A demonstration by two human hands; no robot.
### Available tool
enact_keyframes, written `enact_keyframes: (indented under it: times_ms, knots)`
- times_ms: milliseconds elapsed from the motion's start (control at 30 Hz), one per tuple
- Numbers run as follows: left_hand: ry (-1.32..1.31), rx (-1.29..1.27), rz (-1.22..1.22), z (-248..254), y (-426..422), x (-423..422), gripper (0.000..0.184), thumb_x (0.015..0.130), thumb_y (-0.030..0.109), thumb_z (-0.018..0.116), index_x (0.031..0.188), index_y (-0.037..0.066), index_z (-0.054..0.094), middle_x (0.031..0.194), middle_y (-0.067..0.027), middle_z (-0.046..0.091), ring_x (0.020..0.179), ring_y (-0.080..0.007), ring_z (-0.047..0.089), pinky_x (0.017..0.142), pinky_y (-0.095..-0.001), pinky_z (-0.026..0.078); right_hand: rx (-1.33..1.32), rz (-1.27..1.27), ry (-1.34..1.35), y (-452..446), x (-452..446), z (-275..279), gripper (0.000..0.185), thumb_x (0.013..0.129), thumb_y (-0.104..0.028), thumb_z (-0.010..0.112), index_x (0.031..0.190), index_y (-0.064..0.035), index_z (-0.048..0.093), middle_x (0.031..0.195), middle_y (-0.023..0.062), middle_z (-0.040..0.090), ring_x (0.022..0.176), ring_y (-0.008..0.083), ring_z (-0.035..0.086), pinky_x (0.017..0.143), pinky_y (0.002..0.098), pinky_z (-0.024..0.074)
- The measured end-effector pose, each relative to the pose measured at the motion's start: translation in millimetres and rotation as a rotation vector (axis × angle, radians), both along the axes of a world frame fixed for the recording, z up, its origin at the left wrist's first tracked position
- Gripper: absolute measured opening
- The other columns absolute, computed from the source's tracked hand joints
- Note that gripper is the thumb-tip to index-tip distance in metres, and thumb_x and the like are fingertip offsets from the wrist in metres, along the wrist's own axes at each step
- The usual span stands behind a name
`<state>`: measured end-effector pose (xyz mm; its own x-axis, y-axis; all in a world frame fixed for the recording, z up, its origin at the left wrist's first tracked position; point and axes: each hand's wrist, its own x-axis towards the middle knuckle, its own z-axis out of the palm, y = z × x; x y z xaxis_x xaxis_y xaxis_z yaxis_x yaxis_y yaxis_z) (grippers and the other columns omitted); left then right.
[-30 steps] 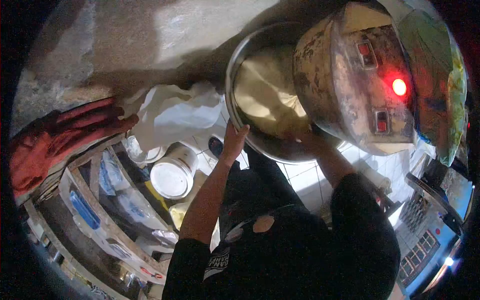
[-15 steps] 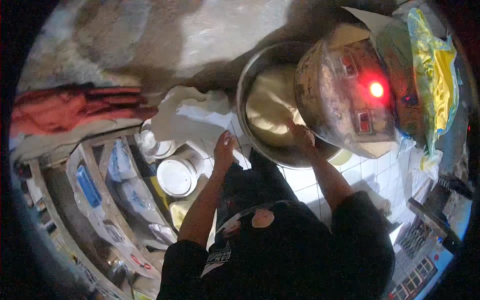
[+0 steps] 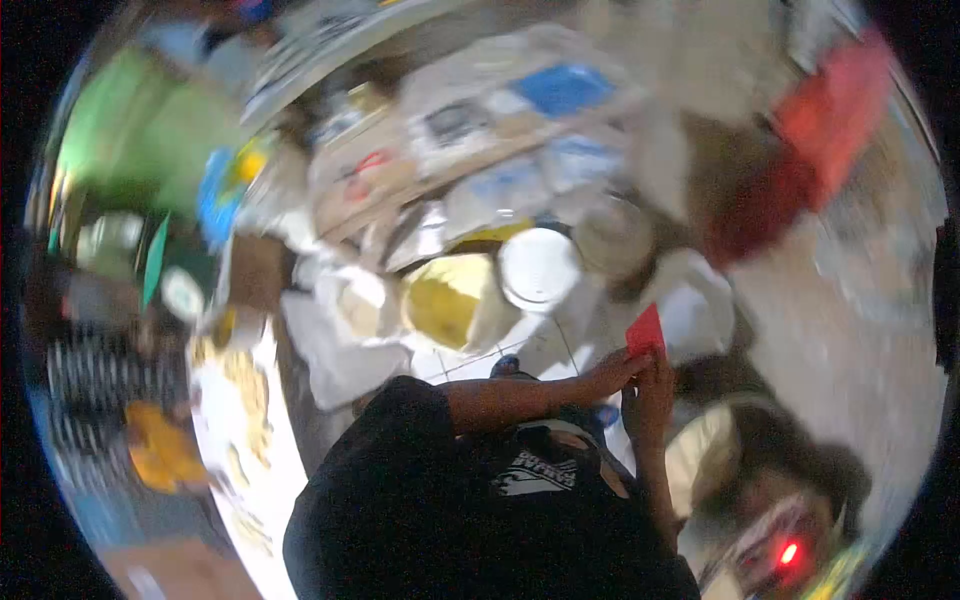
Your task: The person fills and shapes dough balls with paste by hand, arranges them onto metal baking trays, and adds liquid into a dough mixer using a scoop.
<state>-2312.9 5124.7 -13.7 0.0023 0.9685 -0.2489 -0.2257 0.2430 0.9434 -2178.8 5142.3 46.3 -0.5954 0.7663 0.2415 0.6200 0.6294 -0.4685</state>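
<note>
My left hand (image 3: 618, 375) reaches across my front and meets my right hand (image 3: 650, 395). A flat red piece (image 3: 645, 330), scraper-like in shape, sticks up from the fingers of both hands; motion blur hides exactly how each one grips it. Both hands look closed. Just below and right of them is the large metal bowl with pale dough (image 3: 703, 455), partly in shadow. Beyond the red piece lies a white sack or cloth (image 3: 695, 305).
A white-lidded bucket (image 3: 540, 270) and a yellowish tub (image 3: 450, 300) stand before shelves (image 3: 400, 185) with plastic bags. At left, a white table (image 3: 285, 450) bears dough pieces. The mixer (image 3: 760, 550) with its red light is lower right. Red cloth (image 3: 820, 130) hangs upper right.
My view has swung left toward the shelves and table. My right hand has left the bowl, and both hands have come together with the red piece, which was not visible before.
</note>
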Motion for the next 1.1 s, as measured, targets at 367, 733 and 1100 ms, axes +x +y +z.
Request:
enact_keyframes:
  times_ms: [367,733,1100]
  knots:
    - [0.140,0.056,1.044,-22,-179,-326,0.050,0.097,0.031,0.065,0.133,-0.001,0.052,0.104,-0.0140,0.070,0.101,-0.0181,0.066,0.083,-0.0388,0.055,-0.451,0.608,-0.175,-77,-230,-23,0.040,0.092,-0.013,0.066,0.130,-0.0023,0.057,0.123,0.0188,0.062,0.106,0.0295,0.064,0.080,0.0387,0.0545]
    - [1.550,0.004,1.026,-27,-142,-596,0.062,0.092,0.035,0.062,0.145,0.008,0.042,0.132,-0.0209,0.055,0.122,-0.0351,0.053,0.104,-0.0468,0.042,-0.504,0.608,-0.253,-79,-289,-6,0.035,0.093,-0.022,0.065,0.122,-0.0031,0.063,0.122,0.0169,0.065,0.105,0.0324,0.067,0.091,0.0411,0.0529]
    - [0.479,0.195,0.735,-117,-145,-480,0.058,0.105,0.036,0.046,0.151,0.002,0.032,0.147,-0.0223,0.042,0.128,-0.0328,0.049,0.107,-0.0442,0.041,-0.498,-0.430,0.007,-168,-68,-65,0.035,0.093,-0.023,0.061,0.122,-0.0032,0.064,0.124,0.0186,0.065,0.110,0.0350,0.064,0.097,0.0423,0.0507]
